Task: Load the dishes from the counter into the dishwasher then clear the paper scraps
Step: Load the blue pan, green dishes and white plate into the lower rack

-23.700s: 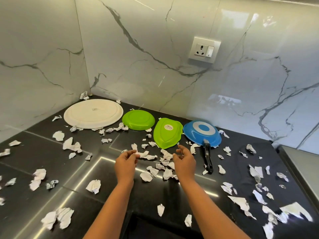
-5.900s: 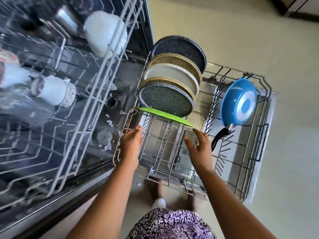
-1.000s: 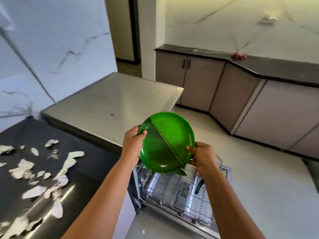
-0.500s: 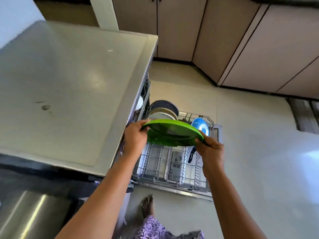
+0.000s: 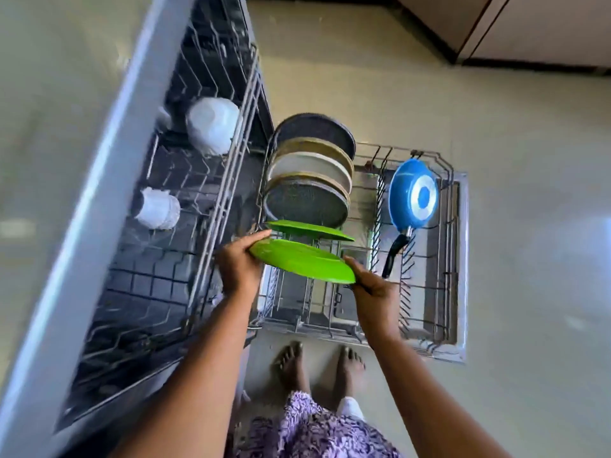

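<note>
Above the pulled-out lower rack (image 5: 444, 292), a round green plate (image 5: 302, 261) is held in the air by both hands, tilted so that its left edge sits higher than its right. Left hand (image 5: 239, 262): clasps the left rim, thumb laid along the upper edge. Right hand (image 5: 373, 292): grasps the right rim, thumb on top; the fingers beneath the plate are hidden.

Just behind the held plate, a second green plate (image 5: 310, 230) stands on edge in the rack's tines, close to it; whether the two touch cannot be told. Behind that stands a row of larger plates (image 5: 307, 203), speckled dark, tan-rimmed and pale, each upright and overlapping the next.

At the right side of the same rack, a blue frying pan (image 5: 413, 195) stands on edge with its underside facing the viewer and its black handle (image 5: 395, 256) pointing down and to the left. The rack rests over the open steel dishwasher door (image 5: 462, 246).

To the left, the upper rack (image 5: 228, 166) carries an upturned white bowl (image 5: 213, 125) and a white cup (image 5: 157, 209); both are blurred. A grey countertop (image 5: 49, 127) overhangs that rack.

Below the rack, two bare feet (image 5: 291, 361) stand on the pale floor (image 5: 529, 160), beside a purple patterned garment (image 5: 314, 431).
</note>
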Tool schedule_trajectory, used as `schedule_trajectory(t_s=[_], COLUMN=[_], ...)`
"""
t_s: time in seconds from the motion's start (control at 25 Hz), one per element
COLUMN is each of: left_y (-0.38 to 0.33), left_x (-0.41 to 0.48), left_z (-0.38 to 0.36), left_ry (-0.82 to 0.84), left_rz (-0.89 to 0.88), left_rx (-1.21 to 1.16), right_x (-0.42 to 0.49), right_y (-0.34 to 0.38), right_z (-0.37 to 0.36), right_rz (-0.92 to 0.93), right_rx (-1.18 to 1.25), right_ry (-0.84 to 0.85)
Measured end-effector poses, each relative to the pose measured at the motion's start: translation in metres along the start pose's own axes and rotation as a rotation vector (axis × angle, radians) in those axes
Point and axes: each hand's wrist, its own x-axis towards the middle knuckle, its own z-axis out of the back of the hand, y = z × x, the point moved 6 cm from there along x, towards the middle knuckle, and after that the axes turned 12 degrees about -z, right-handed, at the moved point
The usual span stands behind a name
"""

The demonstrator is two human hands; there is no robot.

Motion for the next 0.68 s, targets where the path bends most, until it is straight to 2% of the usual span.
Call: schedule_trajectory(t_s=[0.08,0.2,0.4,0.6,0.68], left_y=[0.04,0.08,0.124,0.153,0.155], left_x=[0.011,0.016,0.006,0.032,0.036], left_z=[-0.016,-0.025,-0.048,-0.055,-0.055], left_ry=[-0.015,-0.069,0.11,0.125,0.144], left_rz=[0.168,0.247,0.149,0.11,0.042], left_rx=[-0.194,-0.16,0.141,0.204,0.281], right_x=[0.024,0.056,0.104,0.124,0.125], right_y=[-0.031,-0.061,-0.11,-0.133,-0.135], right_z=[-0.01,-0.022,-0.037,-0.051,-0.056], right_rz=[0.004,0.029,0.06,0.11,0.154], right_rx=[-0.035,-0.09,-0.112,-0.16,-0.149], right_ry=[-0.006,-0.001,0.005,0.003,-0.014])
